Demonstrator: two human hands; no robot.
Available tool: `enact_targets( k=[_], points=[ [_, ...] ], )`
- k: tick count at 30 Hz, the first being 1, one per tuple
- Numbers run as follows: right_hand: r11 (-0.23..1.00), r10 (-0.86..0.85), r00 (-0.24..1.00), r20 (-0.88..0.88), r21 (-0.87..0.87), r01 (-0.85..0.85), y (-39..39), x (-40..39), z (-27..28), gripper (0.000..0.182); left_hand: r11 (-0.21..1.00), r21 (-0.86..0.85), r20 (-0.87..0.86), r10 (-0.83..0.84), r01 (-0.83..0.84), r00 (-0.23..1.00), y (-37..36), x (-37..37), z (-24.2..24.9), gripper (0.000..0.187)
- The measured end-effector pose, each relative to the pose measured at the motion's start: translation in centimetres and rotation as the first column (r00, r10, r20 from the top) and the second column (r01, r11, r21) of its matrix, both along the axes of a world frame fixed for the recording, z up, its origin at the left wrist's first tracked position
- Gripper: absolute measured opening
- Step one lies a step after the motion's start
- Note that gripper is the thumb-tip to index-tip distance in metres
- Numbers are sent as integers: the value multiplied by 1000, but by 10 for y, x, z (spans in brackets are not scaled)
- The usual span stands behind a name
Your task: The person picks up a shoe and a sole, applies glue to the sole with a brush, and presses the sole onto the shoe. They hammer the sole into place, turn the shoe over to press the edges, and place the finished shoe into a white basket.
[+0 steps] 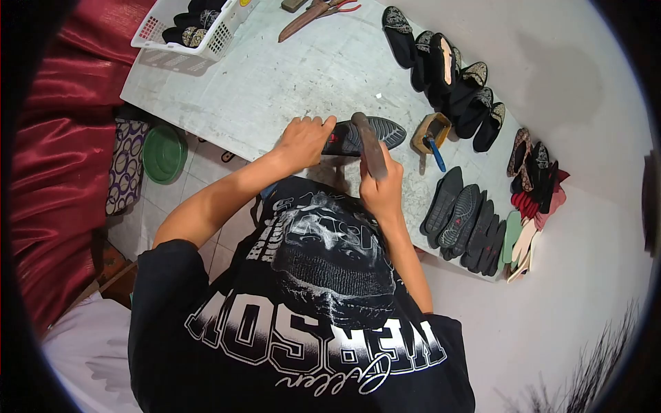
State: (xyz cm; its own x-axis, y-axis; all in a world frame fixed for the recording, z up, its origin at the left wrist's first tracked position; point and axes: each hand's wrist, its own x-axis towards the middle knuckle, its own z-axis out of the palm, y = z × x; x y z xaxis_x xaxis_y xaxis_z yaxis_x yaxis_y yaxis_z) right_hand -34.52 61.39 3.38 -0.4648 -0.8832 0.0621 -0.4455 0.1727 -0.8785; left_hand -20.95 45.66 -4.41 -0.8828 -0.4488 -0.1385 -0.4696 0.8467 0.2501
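Note:
Near the front edge of the pale table lies a shoe with its black ribbed sole facing up and its toe toward the right. My left hand is closed around the heel end of that shoe. The fingers of my right hand are wrapped round a hammer, whose head is over the middle of the sole. Whether the hammer touches the sole cannot be told.
A glue pot with a blue-handled brush stands right of the shoe. Loose soles lie at the near right, finished-looking shoes behind. Pliers and a white basket are at the back; a green basin is on the floor.

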Motion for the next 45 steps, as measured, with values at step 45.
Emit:
enact_targets(
  k=[45],
  points=[
    [975, -123, 991, 61, 196, 109, 42, -4, -9, 25, 964, 233, -457, -8, 129, 889, 25, -57, 36, 91]
  ],
)
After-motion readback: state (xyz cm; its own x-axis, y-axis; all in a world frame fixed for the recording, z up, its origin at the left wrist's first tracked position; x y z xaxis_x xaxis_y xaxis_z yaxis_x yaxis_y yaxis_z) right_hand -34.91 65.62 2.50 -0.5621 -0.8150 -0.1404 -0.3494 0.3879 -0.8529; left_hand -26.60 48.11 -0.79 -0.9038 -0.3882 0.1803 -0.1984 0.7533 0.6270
